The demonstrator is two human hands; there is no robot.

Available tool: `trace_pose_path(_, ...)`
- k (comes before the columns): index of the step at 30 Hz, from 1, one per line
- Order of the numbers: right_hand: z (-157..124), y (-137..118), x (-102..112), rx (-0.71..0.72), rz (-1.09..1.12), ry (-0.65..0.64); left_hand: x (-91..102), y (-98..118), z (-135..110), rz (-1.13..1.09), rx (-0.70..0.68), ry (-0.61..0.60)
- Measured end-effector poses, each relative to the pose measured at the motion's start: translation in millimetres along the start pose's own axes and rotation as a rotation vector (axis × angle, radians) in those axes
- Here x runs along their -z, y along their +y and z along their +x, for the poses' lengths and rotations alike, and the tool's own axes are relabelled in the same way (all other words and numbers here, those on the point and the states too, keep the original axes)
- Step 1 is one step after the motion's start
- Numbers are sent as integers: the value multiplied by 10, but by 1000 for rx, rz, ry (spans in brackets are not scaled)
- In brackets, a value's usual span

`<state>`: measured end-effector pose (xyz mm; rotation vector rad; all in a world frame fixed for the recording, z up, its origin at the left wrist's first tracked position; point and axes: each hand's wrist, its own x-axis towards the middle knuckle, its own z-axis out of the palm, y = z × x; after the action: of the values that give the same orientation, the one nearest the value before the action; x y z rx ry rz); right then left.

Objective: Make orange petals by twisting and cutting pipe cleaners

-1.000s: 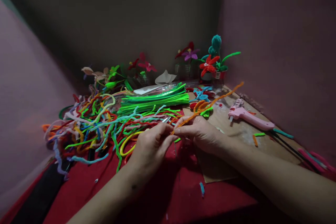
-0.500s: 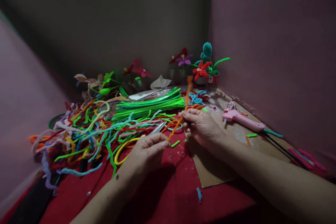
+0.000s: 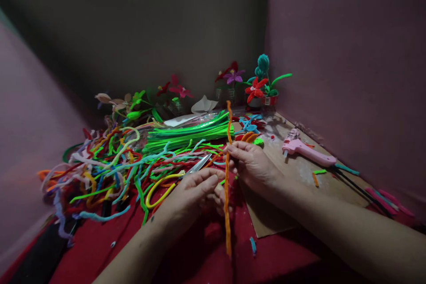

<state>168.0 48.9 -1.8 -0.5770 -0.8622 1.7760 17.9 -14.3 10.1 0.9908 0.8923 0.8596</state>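
Observation:
An orange pipe cleaner (image 3: 227,195) runs nearly upright in front of me, its lower end hanging over the red table cover. My right hand (image 3: 254,164) pinches it above its middle between thumb and fingers. Close to the strand's left side is my left hand (image 3: 203,188), its fingers curled loosely and slightly apart, with nothing seen held in them. Whether those fingertips touch the strand, I cannot tell. Behind the left hand lie yellow-handled scissors (image 3: 163,186), blades pointing away to the right. Orange petal-like loops (image 3: 249,137) rest just beyond my right hand.
Tangled coloured pipe cleaners (image 3: 103,168) cover the left side, beside a green bundle (image 3: 189,135). A pink glue gun (image 3: 308,151) lies on a cardboard sheet (image 3: 266,217) at the right. Fuzzy flowers (image 3: 256,88) stand along the back. A short blue piece (image 3: 253,246) lies in front.
The orange pipe cleaner, earlier slanting between both hands, now stands nearly vertical in my right hand. My left hand has released its lower end, and its fingers have loosened.

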Motion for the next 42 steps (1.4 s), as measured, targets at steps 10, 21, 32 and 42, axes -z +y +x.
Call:
trace_pose_path(10,-63,14,-78,-51,213,-16,-195,-66,-16,-80,27,192)
trace_pose_path(21,67,-366,15,-94,426,23,-289,-158,-31,-219,129,10)
trace_pose_path(32,134,-645,125,-61,370,107,-275,-195,-43,-185,202,-42)
trace_pose_path(42,205,-738,272,32,349,162,-210,-213,-100,56,243,-71)
